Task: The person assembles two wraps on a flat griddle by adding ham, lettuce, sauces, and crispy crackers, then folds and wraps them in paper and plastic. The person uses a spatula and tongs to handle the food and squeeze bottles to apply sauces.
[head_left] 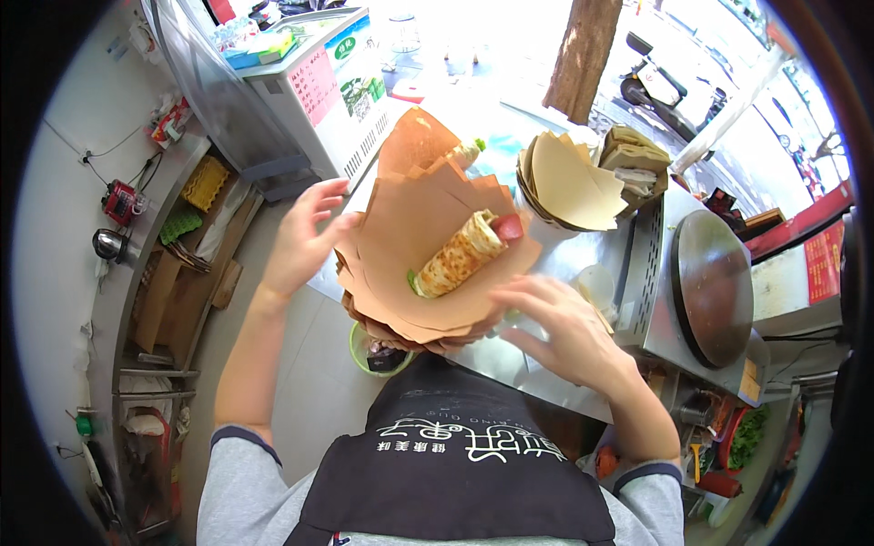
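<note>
Rolled pancake (pixel 455 261) rests on brown paper sheets (pixel 401 227), left hand (pixel 309 235) at its nine o'clock, right hand (pixel 563 329) at four, both empty and loosely spread.

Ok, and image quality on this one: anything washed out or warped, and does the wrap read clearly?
Head view: pavement outside is blown out nearly white; head view: fisheye bows the left worktop, with black corners; head view: the rolled wrap and brown paper read clearly, without heavy shadow.
</note>
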Demonstrator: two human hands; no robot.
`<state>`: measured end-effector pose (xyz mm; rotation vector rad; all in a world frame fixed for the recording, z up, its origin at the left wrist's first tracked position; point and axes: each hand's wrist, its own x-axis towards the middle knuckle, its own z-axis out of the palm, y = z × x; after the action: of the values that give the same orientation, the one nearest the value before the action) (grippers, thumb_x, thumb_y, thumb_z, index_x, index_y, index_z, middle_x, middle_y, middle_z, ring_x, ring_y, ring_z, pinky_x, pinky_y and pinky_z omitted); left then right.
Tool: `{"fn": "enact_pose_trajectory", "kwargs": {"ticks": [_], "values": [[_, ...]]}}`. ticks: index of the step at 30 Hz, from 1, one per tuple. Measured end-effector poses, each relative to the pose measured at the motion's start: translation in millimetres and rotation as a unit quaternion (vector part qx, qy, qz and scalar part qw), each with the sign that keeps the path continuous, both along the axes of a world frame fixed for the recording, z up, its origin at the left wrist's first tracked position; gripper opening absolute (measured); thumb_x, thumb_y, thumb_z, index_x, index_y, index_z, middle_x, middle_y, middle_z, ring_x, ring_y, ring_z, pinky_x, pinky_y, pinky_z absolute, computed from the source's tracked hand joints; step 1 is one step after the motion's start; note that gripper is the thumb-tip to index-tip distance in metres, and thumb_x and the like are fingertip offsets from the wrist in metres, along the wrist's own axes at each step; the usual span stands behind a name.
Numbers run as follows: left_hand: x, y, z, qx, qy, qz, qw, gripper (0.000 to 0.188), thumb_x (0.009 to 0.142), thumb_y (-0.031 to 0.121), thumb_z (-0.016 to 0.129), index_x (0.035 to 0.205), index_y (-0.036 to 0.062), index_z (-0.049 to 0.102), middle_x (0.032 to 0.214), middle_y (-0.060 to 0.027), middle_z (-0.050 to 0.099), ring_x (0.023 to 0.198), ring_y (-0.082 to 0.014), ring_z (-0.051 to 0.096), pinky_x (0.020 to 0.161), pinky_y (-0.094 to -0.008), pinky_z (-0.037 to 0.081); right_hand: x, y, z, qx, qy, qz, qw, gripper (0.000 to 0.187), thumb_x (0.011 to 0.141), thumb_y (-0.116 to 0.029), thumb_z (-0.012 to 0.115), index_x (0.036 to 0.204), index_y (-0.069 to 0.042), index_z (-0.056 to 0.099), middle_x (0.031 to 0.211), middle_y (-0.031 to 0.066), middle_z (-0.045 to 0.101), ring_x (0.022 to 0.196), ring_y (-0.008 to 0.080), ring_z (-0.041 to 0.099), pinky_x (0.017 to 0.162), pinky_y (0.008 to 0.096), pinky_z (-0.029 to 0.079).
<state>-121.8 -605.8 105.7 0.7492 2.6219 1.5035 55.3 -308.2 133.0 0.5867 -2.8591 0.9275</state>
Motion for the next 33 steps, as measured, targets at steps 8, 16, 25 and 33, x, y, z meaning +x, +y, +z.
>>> {"fn": "enact_pose_trajectory", "kwargs": {"ticks": [8,16,25,33], "values": [[-59.0,37.3,-40.3,-0.146,0.202,-0.007,0.968,0.030,0.080,0.022,0.070,0.105,0.0058,0.064,0.104,-0.0072,0.063,0.091,-0.0281,0.062,0.080,-0.0365,0.049,-43.0,-24.2,-8.4,0.085,-0.066,0.032,0.994,0.015,0.080,-0.021,0.067,0.090,-0.010,0.072,0.093,0.0050,0.067,0.092,0.0252,0.062,0.079,0.0374,0.049],[-55.7,53.1,-28.2,-0.112,0.409,-0.025,0.905,0.009,0.076,0.011,0.071,0.082,0.0071,0.066,0.087,-0.0028,0.061,0.077,-0.0252,0.060,0.072,-0.0373,0.047,-46.3,-25.3,-3.7,0.110,-0.118,0.030,0.986,0.012,0.083,-0.017,0.062,0.087,-0.006,0.066,0.083,0.0084,0.064,0.084,0.0281,0.063,0.072,0.0392,0.050],[-20.5,59.2,-39.3,0.048,-0.214,-0.361,0.906,0.040,0.088,0.017,0.067,0.121,0.0034,0.047,0.124,-0.0092,0.054,0.117,-0.0118,0.050,0.096,-0.0284,0.045,-90.3,-43.7,-29.1,0.061,0.018,-0.039,0.997,0.013,0.087,-0.017,0.058,0.086,-0.004,0.058,0.086,0.0103,0.062,0.085,0.0300,0.061,0.073,0.0401,0.049],[-1.8,60.4,-67.1,-0.101,0.051,-0.220,0.969,0.027,0.082,0.014,0.060,0.107,0.0072,0.063,0.081,-0.0236,0.063,0.078,-0.0414,0.062,0.069,-0.0480,0.050,-121.0,-43.5,-40.5,0.012,0.072,-0.006,0.997,0.036,0.078,-0.028,0.071,0.105,-0.008,0.057,0.104,0.0108,0.061,0.101,0.0292,0.058,0.089,0.0406,0.044]]}}
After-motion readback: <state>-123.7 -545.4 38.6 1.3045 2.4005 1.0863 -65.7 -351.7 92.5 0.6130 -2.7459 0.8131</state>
